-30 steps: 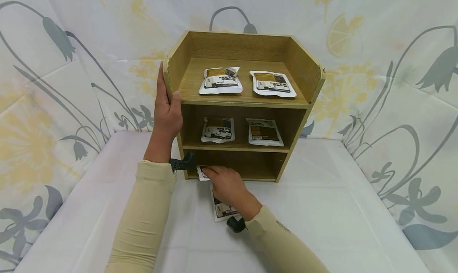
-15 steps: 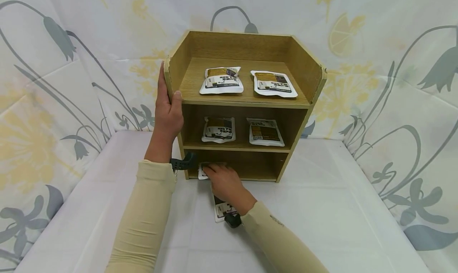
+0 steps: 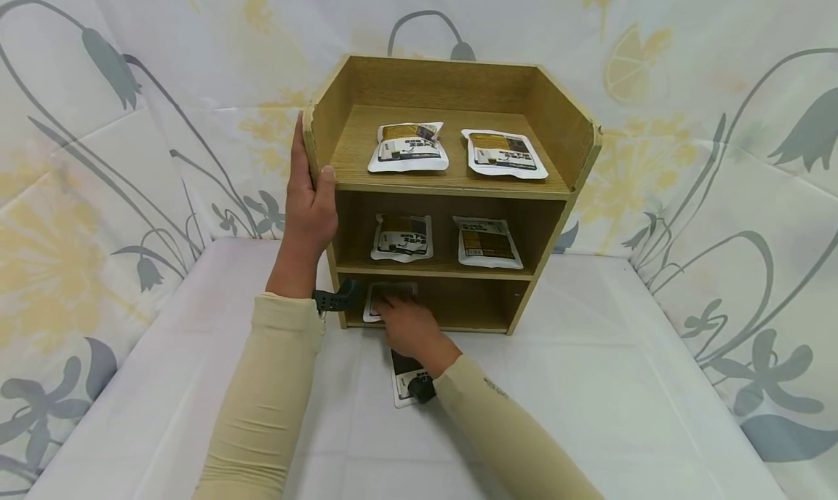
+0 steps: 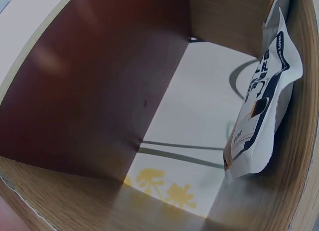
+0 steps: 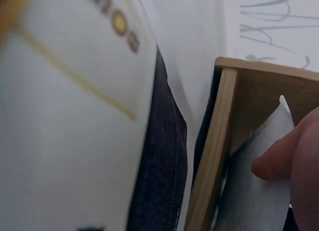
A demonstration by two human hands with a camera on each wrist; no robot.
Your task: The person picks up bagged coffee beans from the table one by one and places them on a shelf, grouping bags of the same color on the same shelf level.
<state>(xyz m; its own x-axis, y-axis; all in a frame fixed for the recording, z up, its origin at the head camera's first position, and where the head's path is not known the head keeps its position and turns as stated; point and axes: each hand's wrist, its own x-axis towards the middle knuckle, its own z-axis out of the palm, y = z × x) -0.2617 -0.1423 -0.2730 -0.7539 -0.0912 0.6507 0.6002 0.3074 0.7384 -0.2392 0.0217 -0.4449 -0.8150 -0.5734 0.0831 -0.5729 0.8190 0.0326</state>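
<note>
My left hand (image 3: 310,209) grips the left side panel of the small wooden shelf (image 3: 452,189), fingers along its outside and thumb at the front edge. My right hand (image 3: 411,329) reaches into the bottom compartment. Its fingertips rest on a white-edged packet (image 3: 393,290) lying flat at the left there. The thumb (image 5: 274,163) lies against that packet's pale surface (image 5: 256,191) in the right wrist view. Another dark-printed packet (image 3: 402,369) lies on the white table before the shelf, partly hidden beneath the right wrist.
Two packets lie on the top level, one at left (image 3: 409,148) and one at right (image 3: 504,154). The middle level also bears a left packet (image 3: 402,238) and a right packet (image 3: 487,243). A flowered cloth (image 3: 131,158) hangs behind and at both sides.
My right hand has moved deeper into the bottom compartment, and the packet under its fingers has slid inward from the front edge. My left hand keeps its place on the shelf.
</note>
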